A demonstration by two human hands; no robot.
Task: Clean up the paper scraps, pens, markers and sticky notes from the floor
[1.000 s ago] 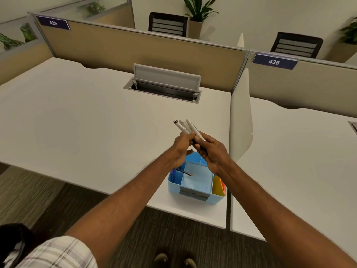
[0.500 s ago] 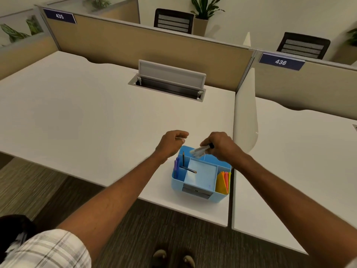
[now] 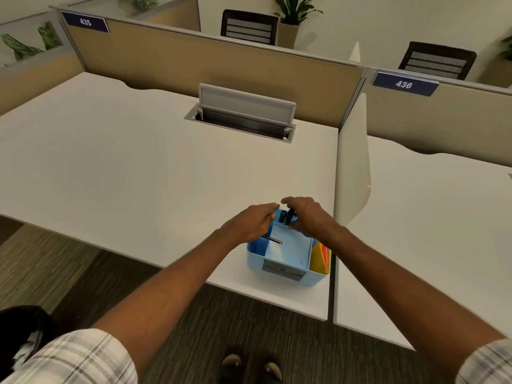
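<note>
Right hand [image 3: 306,217]: fingers curled round dark markers [image 3: 286,216] over the organiser [image 3: 282,277], back compartment.
Left hand [image 3: 253,224]: loosely curled, apparently empty.
Risk: markers could miss (organiser near tabletop [image 3: 124,167] edge).

Black markers [image 3: 286,216] upright in blue organizer [image 3: 288,275]

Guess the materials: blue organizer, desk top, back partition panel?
Blue organizer: likely moulded plastic, smooth satin, with thin uniform walls and rounded corners. Desk top: looks like white laminate, matte, flat and without grain; the core is not visible. Back partition panel: tan, seemingly fabric-faced, dull with no reflections, in a grey frame that may be metal.
</note>
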